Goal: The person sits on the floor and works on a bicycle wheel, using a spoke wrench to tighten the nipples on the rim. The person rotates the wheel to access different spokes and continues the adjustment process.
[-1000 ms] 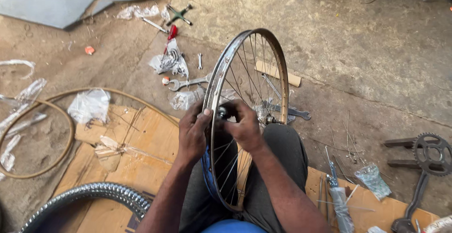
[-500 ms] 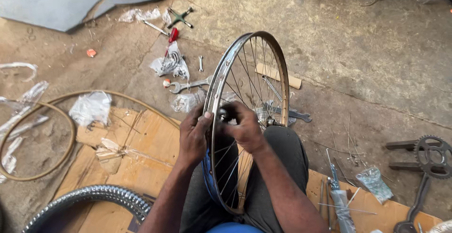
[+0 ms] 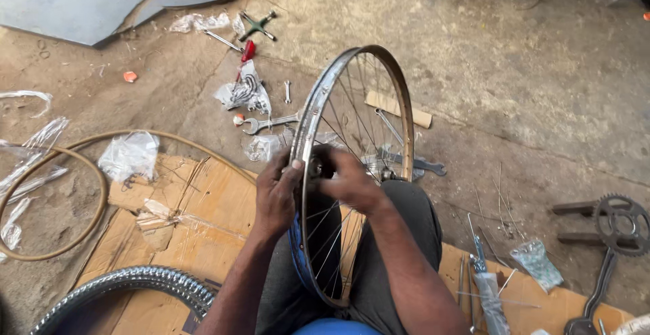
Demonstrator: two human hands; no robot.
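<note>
A spoked bicycle wheel (image 3: 401, 115) with a silver rim stands upright between my knees, edge-on toward me. My left hand (image 3: 277, 196) grips the near side of the wheel at the hub (image 3: 315, 167), fingers curled over the rim and spokes. On the other side, my right hand (image 3: 352, 182) is closed around the hub end. The hub itself is mostly hidden by my fingers. Both forearms reach in from the bottom of the view.
Flattened cardboard (image 3: 203, 206) lies under me. A chromed mudguard (image 3: 128, 287) curves at the lower left, a tan rim strip (image 3: 61, 172) loops at left. Spanners (image 3: 271, 123), plastic bags (image 3: 132, 155) and a red-handled tool (image 3: 248, 50) lie ahead. A crank with chainring (image 3: 616, 223) rests at right.
Both hands stay at the hub with only small finger shifts. The wheel remains upright in the same place.
</note>
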